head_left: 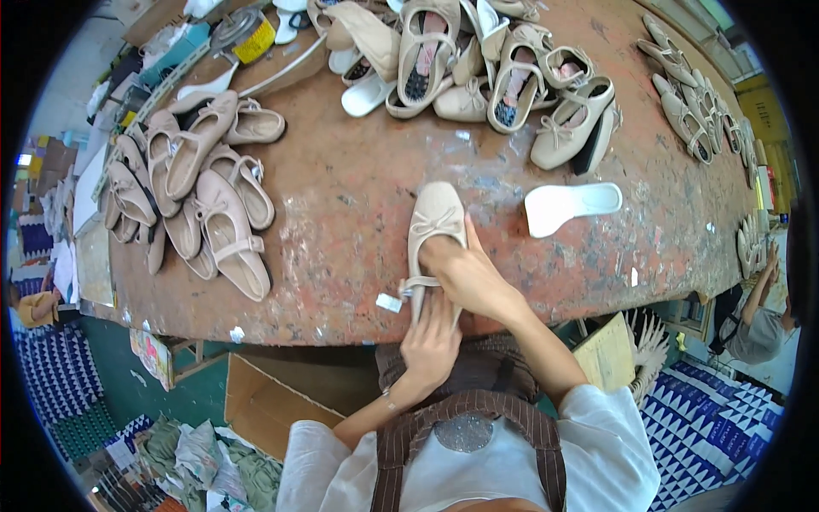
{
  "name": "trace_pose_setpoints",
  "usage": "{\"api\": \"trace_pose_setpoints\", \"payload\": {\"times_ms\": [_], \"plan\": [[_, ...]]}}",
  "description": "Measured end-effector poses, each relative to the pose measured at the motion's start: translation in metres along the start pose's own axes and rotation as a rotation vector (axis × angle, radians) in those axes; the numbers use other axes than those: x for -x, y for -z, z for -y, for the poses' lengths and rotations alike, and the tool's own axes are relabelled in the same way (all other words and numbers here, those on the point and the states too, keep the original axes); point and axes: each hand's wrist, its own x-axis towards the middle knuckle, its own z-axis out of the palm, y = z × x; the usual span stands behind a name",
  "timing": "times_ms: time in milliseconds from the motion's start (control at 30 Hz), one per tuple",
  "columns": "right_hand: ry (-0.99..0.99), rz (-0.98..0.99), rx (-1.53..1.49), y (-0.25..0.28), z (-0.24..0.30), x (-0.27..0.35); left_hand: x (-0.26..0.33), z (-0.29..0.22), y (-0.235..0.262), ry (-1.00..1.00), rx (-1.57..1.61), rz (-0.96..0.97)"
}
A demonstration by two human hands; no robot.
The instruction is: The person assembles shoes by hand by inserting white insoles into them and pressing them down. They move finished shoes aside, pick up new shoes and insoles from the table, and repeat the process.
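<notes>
Both hands are on one shoe (438, 203): the right hand (479, 280) has its fingers sunk in the opening, one digit lying along the outer side, while the left hand (432, 343) is closed about the heel. How firmly the hidden fingertips press, I cannot tell. The shoe lies on the table (341, 222) near its front edge, toe pointing away, its bow (433, 224) just beyond the right fingers and its strap (420, 282) just beyond the left ones. To the right of the grip — well apart from it — lies a white insole (573, 208); left of it sits a pile of similar shoes (230, 229), and beyond it a heap (570, 128).

The step in hand looks like pressing or smoothing something inside the shoe, though what lies under the fingers is hidden. The next move seems to call for a steady heel — and the inner fingers drawn out without dragging the lining.
</notes>
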Motion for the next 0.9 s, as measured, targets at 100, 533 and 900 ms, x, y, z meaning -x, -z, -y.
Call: {"api": "trace_pose_setpoints", "payload": {"times_ms": [100, 533, 900], "plan": [[-0.421, -0.371, -0.382, 0.074, -0.005, 0.022, -0.009, 0.063, 0.073, -0.058, 0.110, -0.194], [-1.009, -0.833, 0.076, 0.078, -0.138, 0.051, -0.374, 0.222, 0.202, -0.266, -0.556, -0.503], [-0.904, -0.856, -1.063, 0.125, -0.129, 0.086, -0.575, 0.220, 0.061, -0.058, -0.285, -0.023]]}}
